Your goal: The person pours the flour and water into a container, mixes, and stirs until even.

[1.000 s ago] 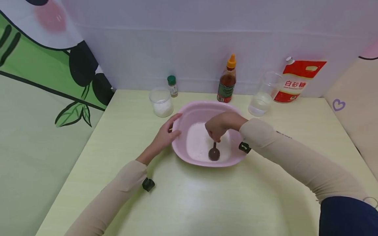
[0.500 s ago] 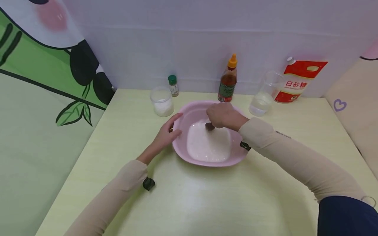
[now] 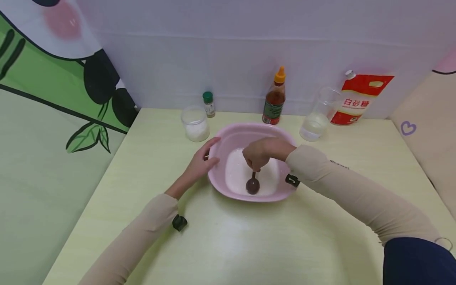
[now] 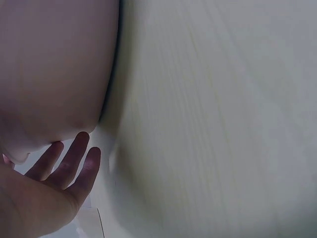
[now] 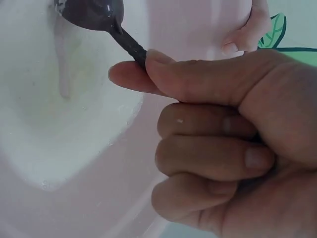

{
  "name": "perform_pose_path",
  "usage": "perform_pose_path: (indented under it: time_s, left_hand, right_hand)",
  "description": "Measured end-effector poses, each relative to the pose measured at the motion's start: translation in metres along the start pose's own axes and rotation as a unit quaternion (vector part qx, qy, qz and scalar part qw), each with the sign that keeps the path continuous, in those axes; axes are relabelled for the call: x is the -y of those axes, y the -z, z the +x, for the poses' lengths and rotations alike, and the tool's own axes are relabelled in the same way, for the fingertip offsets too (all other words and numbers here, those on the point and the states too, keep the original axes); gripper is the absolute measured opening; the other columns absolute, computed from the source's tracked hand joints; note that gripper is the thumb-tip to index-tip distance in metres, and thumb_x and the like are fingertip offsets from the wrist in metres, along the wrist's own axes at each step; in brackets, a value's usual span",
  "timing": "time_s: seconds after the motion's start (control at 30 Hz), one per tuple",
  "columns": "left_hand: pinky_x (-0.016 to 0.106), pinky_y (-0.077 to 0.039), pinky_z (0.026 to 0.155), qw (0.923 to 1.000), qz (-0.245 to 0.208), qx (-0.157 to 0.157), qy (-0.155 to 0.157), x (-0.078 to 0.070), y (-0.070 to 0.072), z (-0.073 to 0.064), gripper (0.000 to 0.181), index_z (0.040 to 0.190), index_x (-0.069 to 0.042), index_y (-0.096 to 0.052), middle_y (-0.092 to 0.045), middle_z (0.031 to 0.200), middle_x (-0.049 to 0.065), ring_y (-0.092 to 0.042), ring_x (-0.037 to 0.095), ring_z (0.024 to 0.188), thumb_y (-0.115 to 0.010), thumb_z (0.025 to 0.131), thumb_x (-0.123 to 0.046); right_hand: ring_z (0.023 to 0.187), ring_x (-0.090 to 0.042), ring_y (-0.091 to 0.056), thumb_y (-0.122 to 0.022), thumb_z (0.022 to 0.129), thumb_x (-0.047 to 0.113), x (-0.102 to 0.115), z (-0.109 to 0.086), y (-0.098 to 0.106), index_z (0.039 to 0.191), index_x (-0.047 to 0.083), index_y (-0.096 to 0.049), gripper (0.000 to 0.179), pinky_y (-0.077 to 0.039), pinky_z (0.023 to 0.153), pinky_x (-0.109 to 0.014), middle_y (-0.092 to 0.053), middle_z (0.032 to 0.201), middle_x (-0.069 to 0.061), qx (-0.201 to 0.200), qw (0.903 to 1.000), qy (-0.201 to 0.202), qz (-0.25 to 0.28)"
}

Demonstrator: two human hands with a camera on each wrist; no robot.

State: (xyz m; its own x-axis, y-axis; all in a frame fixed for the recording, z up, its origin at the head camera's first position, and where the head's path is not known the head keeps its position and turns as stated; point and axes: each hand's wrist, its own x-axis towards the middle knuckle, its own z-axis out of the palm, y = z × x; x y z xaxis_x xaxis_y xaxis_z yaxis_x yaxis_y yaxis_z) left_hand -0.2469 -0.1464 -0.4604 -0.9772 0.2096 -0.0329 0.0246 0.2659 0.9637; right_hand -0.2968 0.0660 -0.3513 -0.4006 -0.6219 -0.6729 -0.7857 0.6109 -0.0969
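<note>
A pink plastic basin (image 3: 249,128) holds a shallow layer of white liquid (image 3: 233,174). My right hand (image 3: 259,153) is over it, pinching the handle of a dark brown spoon (image 3: 253,186) between thumb and forefinger; the other fingers curl into the palm in the right wrist view. The spoon's bowl (image 5: 96,11) is over the white liquid, with a pale streak below it. At the basin's left end, my left hand (image 3: 198,163) holds the rim, thumb on the inner side. In the left wrist view, several fingers (image 4: 74,161) lie against the outer wall.
Behind the basin stand a clear cup of white granules (image 3: 196,128), a small green-capped jar (image 3: 209,106), a yellow-capped sauce bottle (image 3: 274,101), a tilted-looking clear cup of liquid (image 3: 313,124) and a red-and-white sugar pouch (image 3: 356,101). A printed cloth wall (image 3: 228,59) rises behind the table.
My right hand with the spoon swings to the basin's far side, then back toward the near side, now slightly left of where it was. The left hand stays on the rim.
</note>
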Motion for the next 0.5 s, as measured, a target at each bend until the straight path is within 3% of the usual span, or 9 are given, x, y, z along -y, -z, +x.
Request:
perform_pose_path:
  time_s: [0.1,0.17,0.3,0.4,0.5]
  left_hand:
    - [0.042,-0.060,0.089,1.0000,-0.001,0.002,-0.003,0.001,0.000,0.000,0.072,0.157,-0.020,-0.033,-0.033,0.160,0.017,-0.053,0.044,0.129,-0.056,0.091,-0.004]
    - [0.042,-0.060,0.089,1.0000,-0.002,0.001,-0.004,0.001,0.000,0.000,0.071,0.156,-0.020,-0.034,-0.034,0.160,0.017,-0.053,0.044,0.128,-0.056,0.091,-0.004]
    - [0.043,-0.059,0.091,1.0000,0.001,-0.002,-0.004,0.003,0.001,0.000,0.071,0.156,-0.020,-0.035,-0.035,0.160,0.016,-0.053,0.043,0.129,-0.056,0.090,-0.004]
    - [0.044,-0.059,0.091,1.0000,0.003,-0.001,-0.002,0.004,0.000,0.000,0.071,0.156,-0.021,-0.034,-0.033,0.161,0.014,-0.052,0.043,0.130,-0.056,0.091,-0.004]
    - [0.043,-0.059,0.090,1.0000,0.003,0.001,0.001,0.004,0.000,0.000,0.071,0.156,-0.020,-0.034,-0.031,0.162,0.012,-0.052,0.043,0.131,-0.056,0.091,-0.004]
  right_hand:
    - [0.065,-0.008,-0.049,-0.065,0.083,0.001,-0.001,0.003,-0.002,0.084,0.006,-0.075,0.012,-0.039,0.057,-0.017,-0.065,0.073,0.003,-0.016,0.9997,0.000,0.018]
    - [0.066,-0.009,-0.049,-0.062,0.086,0.004,-0.003,0.004,-0.002,0.085,0.006,-0.073,0.011,-0.038,0.058,-0.019,-0.065,0.074,0.001,-0.045,0.9989,-0.011,-0.003]
    - [0.069,-0.015,-0.047,-0.055,0.093,0.008,-0.007,0.006,0.000,0.084,0.010,-0.063,0.012,-0.039,0.059,-0.026,-0.053,0.076,0.000,-0.115,0.9883,-0.094,-0.034]
    - [0.070,-0.019,-0.048,-0.059,0.095,0.016,-0.010,0.005,0.000,0.082,0.012,-0.058,0.013,-0.042,0.058,-0.031,-0.050,0.077,-0.002,-0.146,0.9766,-0.155,-0.031]
    - [0.067,-0.019,-0.047,-0.067,0.091,0.021,-0.010,0.003,-0.002,0.076,0.013,-0.057,0.019,-0.042,0.054,-0.032,-0.049,0.074,-0.001,-0.151,0.9736,-0.168,-0.033]
